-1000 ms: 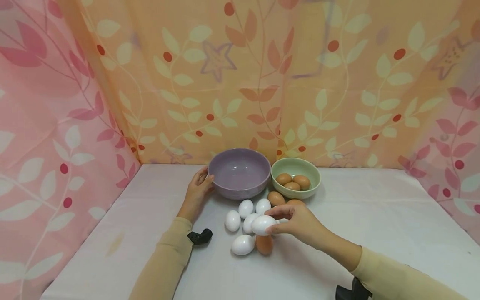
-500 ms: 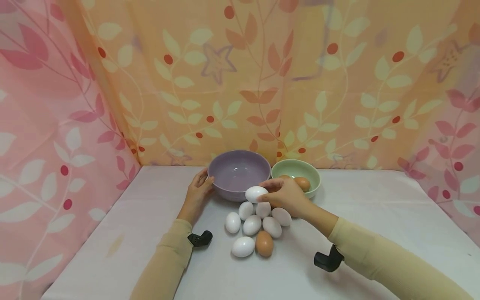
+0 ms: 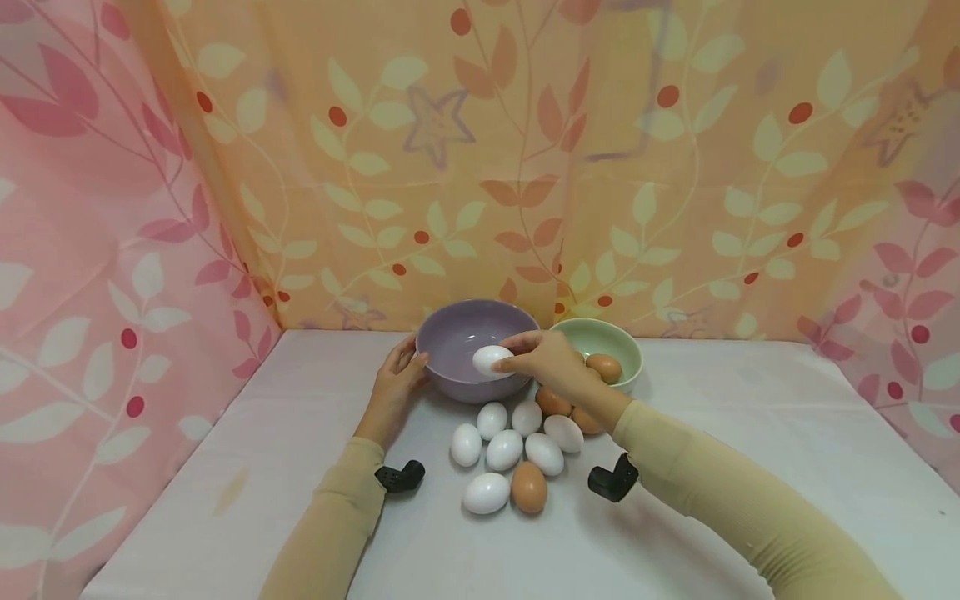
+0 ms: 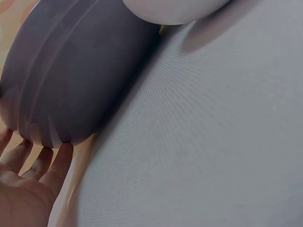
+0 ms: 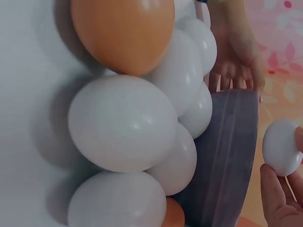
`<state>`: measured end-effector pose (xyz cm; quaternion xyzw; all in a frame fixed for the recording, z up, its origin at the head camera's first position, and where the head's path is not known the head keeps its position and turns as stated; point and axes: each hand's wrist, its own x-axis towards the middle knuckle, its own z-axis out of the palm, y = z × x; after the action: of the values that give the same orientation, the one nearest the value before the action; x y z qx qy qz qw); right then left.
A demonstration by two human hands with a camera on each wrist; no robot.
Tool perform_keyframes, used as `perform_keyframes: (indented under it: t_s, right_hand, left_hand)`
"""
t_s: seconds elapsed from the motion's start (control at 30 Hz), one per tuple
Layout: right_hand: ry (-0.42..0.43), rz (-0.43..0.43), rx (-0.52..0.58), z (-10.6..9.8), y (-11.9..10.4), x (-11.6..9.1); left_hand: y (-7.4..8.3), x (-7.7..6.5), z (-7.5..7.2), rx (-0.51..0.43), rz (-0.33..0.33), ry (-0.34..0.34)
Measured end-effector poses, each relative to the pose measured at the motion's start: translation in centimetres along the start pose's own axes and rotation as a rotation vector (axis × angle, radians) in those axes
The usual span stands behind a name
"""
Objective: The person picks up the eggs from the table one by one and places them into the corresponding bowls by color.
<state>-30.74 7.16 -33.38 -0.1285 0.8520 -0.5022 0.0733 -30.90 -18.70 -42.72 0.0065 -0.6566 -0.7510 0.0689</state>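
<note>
A white egg [image 3: 492, 360] is pinched between the thumb and fingers of my right hand [image 3: 551, 362], over the near inside of the purple bowl [image 3: 442, 387]. The right wrist view also shows this white egg [image 5: 282, 146] beside the bowl's rim. My left hand [image 3: 397, 379] rests against the bowl's left side, its fingertips touching the outer wall in the left wrist view. Several white eggs [image 3: 505, 450] lie in front of the bowl, with a brown egg [image 3: 529, 487] nearest me. More brown eggs [image 3: 553, 401] sit partly hidden under my right forearm.
To the right of the purple bowl stands a green bowl [image 3: 633, 358] holding brown eggs [image 3: 604, 367], partly covered by my right hand. A flowered cloth [image 3: 450, 208] rises behind the white tabletop [image 3: 750, 433].
My right hand has carried the white egg up and left, from above the loose eggs to over the purple bowl. The left hand has stayed at the bowl.
</note>
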Motion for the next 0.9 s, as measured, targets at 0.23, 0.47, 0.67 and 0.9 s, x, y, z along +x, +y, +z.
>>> perform_keyframes:
  t_s: [0.23,0.47,0.67,0.9]
  right_hand:
    - [-0.020,-0.009,-0.034,0.7,-0.1,2.0]
    - [-0.045,-0.014,-0.029,1.5,-0.1,3.6]
    - [-0.059,-0.039,-0.045,1.8,0.1,4.7]
    - [-0.035,-0.035,-0.128,2.1,0.6,5.8]
  left_hand:
    - [-0.1,0.0,0.1,-0.015,-0.008,-0.014]
    - [0.0,0.0,0.0,-0.017,0.000,-0.015]
    - [-0.1,0.0,-0.1,-0.025,0.000,-0.008]
    - [0.1,-0.1,0.1,-0.027,0.002,0.005]
